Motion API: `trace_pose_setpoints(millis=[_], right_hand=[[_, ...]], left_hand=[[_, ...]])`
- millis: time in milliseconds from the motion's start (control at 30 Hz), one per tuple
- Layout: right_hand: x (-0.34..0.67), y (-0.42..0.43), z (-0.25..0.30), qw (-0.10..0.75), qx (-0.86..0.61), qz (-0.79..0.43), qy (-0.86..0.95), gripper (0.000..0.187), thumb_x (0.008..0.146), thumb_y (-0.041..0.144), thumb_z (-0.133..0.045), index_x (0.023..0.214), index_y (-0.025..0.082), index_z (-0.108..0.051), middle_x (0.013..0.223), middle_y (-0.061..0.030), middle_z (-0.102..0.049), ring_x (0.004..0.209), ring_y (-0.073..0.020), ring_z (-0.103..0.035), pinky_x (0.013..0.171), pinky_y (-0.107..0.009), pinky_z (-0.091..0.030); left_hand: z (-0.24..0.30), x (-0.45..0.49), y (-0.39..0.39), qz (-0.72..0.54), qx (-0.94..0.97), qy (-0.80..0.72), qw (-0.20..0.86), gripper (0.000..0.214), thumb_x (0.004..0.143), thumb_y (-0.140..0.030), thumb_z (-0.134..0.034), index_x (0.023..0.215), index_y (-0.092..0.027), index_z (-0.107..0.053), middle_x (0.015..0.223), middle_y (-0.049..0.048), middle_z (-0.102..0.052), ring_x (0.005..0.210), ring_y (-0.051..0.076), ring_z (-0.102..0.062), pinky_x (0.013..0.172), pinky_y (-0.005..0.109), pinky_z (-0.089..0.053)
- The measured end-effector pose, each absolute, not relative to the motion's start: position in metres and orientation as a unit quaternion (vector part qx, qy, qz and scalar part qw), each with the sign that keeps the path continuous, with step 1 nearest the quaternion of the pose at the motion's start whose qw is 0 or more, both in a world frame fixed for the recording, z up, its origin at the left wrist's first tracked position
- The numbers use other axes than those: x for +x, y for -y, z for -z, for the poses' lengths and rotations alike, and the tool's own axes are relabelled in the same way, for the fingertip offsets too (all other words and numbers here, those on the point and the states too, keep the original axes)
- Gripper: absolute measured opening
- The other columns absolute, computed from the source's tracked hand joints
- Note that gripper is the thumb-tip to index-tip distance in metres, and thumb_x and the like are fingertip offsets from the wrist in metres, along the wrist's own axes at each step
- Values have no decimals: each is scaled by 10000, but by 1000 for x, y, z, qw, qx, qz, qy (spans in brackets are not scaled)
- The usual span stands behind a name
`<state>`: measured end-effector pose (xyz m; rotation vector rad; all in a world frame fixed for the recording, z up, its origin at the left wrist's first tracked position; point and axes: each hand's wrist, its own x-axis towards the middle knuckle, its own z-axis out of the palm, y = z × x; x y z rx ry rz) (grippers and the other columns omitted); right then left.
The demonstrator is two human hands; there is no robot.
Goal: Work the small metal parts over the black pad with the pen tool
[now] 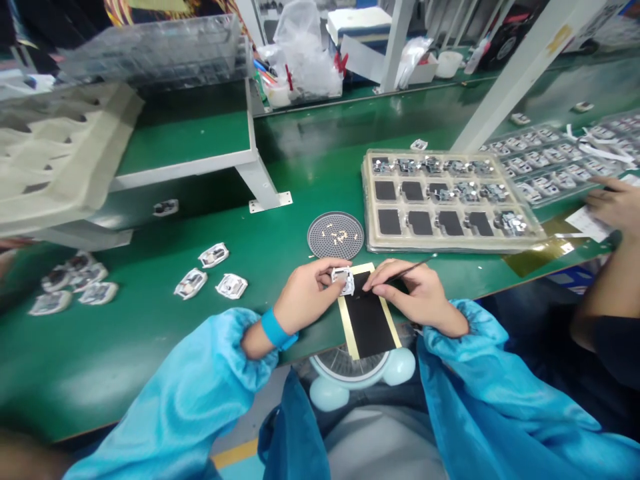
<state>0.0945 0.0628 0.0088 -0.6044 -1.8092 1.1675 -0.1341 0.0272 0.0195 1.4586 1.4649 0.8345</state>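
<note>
Between thumb and fingers, my left hand (309,293) grips a small white plastic housing (343,281) with a silvery inside. Close beside it, my right hand (414,293) pinches a thin dark stick tool (411,267) like tweezers or a pen; its working tip is too small to make out. Under both hands lies a black mat (371,327) with pale yellow tape along its edges, reaching over the table's front edge. Just behind the mat sits a round grey perforated dish (320,235) with several tiny tan pieces in it.
A clear compartment tray (373,223) with black pads and metal parts stands right of the dish. Several white housings (191,283) lie to the left. A raised green shelf (200,133) bears trays. At right, another person's hand (617,207) is near more filled trays (537,159).
</note>
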Motion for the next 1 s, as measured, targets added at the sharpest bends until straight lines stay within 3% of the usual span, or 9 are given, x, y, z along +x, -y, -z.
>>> trace_pose_setpoints(millis=[167,233,333,400,500,600,667,767,1000], right_hand=[[89,-60,-12,508,-238,-473,679,93,902,295,-738,946,214,-725,890,-61,-788,867,-222,-753,815,-413,-615],[91,-63,-21,536,-259,-462,658,226,964,409,-647,860,212,-687,848,-64,-777,837,-220,-750,799,-409,-613],[115,-79,-48,581,-316,-415,625,443,1040,539,-421,773,224,-581,809,-55,-750,686,-185,-718,677,-362,-596],[148,-96,-74,607,-409,-303,610,436,1042,561,-387,838,232,-588,762,-25,-715,553,-147,-641,551,-305,-526],[210,-119,-108,465,-593,-57,655,356,948,525,-593,808,208,-669,671,-21,-662,595,-161,-597,563,-292,-449],[260,-135,-115,163,-686,-24,708,299,854,452,-694,708,192,-711,600,-45,-664,564,-179,-576,573,-308,-396],[278,-139,-107,88,-698,-33,710,210,812,400,-723,819,193,-762,675,-59,-713,599,-192,-611,588,-301,-396],[288,-138,-95,108,-695,-42,710,228,805,373,-732,946,196,-760,804,-67,-755,693,-206,-654,623,-284,-418],[274,-118,-112,233,-682,-29,693,202,816,334,-783,885,146,-756,835,-117,-762,742,-205,-643,684,-311,-441]], left_hand=[[-30,-134,-28,-402,525,-541,519,369,808,-283,-745,1141,-130,-707,1004,107,-760,865,190,-721,752,275,-572],[-31,-136,-27,-413,513,-532,533,429,788,-291,-782,1175,-134,-681,1037,102,-755,913,190,-726,807,278,-578],[-32,-138,-28,-418,500,-530,542,555,761,-319,-827,1259,-158,-640,1012,70,-747,881,173,-722,787,263,-584],[-33,-139,-30,-401,499,-541,545,538,762,-370,-832,1226,-155,-663,949,67,-750,812,171,-716,705,251,-582],[-37,-137,-30,-384,496,-548,553,454,765,-455,-819,1067,-136,-702,849,81,-753,698,177,-699,567,240,-540],[-38,-135,-29,-386,489,-535,571,460,765,-495,-811,1022,-135,-685,801,87,-751,616,171,-675,460,216,-445],[-36,-135,-29,-383,486,-530,580,466,777,-502,-800,1038,-136,-678,780,84,-748,604,171,-671,426,200,-390],[-32,-138,-31,-382,478,-533,584,465,770,-470,-819,1063,-139,-678,815,80,-756,609,157,-671,420,185,-370],[-37,-136,-25,-420,461,-533,572,430,743,-432,-852,1032,-136,-734,801,51,-752,600,117,-646,537,204,-496]])
